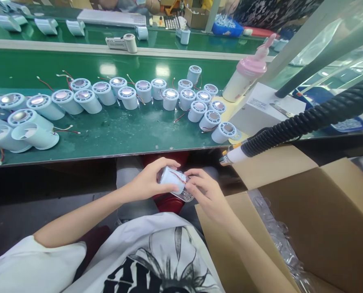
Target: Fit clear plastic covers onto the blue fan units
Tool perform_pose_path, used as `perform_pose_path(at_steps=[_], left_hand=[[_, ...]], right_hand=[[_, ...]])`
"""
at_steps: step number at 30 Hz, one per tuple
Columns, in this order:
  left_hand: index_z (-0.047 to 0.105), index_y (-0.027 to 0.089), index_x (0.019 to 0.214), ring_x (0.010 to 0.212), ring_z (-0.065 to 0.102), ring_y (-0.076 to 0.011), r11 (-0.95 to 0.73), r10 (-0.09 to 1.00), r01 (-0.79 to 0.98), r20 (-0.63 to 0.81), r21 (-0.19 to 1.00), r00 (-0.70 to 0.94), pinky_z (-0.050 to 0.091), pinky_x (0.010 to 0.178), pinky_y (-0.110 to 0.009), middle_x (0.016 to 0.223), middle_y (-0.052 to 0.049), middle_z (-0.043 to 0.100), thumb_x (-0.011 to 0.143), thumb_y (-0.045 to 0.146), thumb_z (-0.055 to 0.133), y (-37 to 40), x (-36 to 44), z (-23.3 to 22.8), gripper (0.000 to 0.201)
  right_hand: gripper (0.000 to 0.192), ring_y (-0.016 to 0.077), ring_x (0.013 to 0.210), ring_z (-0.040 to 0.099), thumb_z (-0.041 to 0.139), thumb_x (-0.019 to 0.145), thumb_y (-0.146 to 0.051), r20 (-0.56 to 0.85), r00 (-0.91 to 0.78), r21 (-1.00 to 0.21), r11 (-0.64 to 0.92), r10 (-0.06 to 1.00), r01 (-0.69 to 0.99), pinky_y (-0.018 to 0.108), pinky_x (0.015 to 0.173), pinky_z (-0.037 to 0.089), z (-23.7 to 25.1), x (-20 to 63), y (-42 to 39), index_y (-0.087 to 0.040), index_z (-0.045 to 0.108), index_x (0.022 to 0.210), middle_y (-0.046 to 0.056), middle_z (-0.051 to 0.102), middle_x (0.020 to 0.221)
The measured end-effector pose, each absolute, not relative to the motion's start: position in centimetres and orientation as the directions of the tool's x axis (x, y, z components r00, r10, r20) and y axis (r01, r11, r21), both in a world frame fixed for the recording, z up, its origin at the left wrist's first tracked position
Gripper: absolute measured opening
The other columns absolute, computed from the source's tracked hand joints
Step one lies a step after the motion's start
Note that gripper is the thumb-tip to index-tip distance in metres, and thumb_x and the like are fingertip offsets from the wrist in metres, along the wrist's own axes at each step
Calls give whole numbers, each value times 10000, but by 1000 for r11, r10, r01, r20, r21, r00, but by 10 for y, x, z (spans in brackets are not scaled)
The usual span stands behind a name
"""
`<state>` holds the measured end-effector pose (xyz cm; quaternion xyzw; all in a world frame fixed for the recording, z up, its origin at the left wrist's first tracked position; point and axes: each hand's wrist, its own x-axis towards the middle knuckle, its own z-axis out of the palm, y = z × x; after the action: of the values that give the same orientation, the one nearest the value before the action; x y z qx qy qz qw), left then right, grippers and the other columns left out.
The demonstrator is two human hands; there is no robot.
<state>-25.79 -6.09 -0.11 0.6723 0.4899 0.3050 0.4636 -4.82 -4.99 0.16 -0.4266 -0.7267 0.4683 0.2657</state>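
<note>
Over my lap, below the bench edge, I hold a light-blue cylindrical housing [171, 179] with thin red and dark wires along its side. My left hand [152, 179] wraps round it, thumb below and fingers above. A clear plastic part [185, 194] shows under and beside its right end. There my right hand [206, 191] pinches near the wires; its fingertips partly hide what they grip. On the green bench, several similar blue housings [128, 97] stand in rows, many with a round metallic disc on top and loose wires.
An open cardboard box [322, 211] with clear plastic parts [280, 240] stands at my right. A black corrugated hose [306, 122] ends in a nozzle above it. A pink-topped pump bottle [245, 77] stands beside a white box [260, 108]. Behind runs a green conveyor [104, 38] carrying more parts.
</note>
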Motion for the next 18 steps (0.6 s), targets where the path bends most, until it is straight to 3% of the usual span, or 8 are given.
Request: perform_pose_path(at_steps=[2, 6, 12, 14, 18], left_hand=[[582, 244, 1190, 999, 561, -210, -151, 929, 384, -3, 911, 371, 494, 835, -328, 1083, -59, 527, 635, 432, 788, -61, -259, -6, 621], [624, 266, 1181, 1172, 488, -273, -263, 883, 407, 49, 875, 467, 428, 998, -442, 1199, -97, 490, 603, 421, 811, -61, -260, -12, 627], [517, 223, 1287, 1140, 576, -245, 45, 845, 121, -102, 992, 524, 504, 941, -393, 1295, -118, 551, 685, 283, 771, -66, -257, -12, 656], [505, 216, 1287, 1111, 599, -232, 164, 861, 33, -159, 986, 483, 500, 951, -387, 1306, -117, 558, 687, 247, 770, -68, -256, -11, 657], [495, 224, 1279, 979, 635, -214, 341, 858, -135, -249, 930, 449, 574, 755, -334, 1214, -109, 605, 719, 258, 743, -73, -256, -9, 613]], right_hand=[[242, 195, 906, 619, 567, 847, -296, -22, -437, -947, 122, 899, 298, 281, 701, 530, 5, -46, -51, -183, 639, 646, 90, 584, 998], [305, 229, 888, 650, 689, 741, -322, -107, -347, -983, -47, 932, 175, 310, 706, 543, 7, -43, -51, -178, 567, 502, 79, 610, 922], [269, 255, 929, 677, 736, 724, -360, -165, -344, -985, -174, 925, 3, 372, 770, 572, 7, -38, -46, -190, 645, 536, 77, 686, 976], [142, 283, 1055, 639, 766, 706, -350, -67, -432, -998, -54, 899, 44, 409, 851, 557, 6, -35, -47, -216, 718, 705, 86, 675, 1111], [363, 264, 1202, 551, 743, 746, -228, 204, -579, -865, 423, 789, 271, 417, 1017, 463, 0, -31, -54, -256, 675, 1101, 96, 580, 1307]])
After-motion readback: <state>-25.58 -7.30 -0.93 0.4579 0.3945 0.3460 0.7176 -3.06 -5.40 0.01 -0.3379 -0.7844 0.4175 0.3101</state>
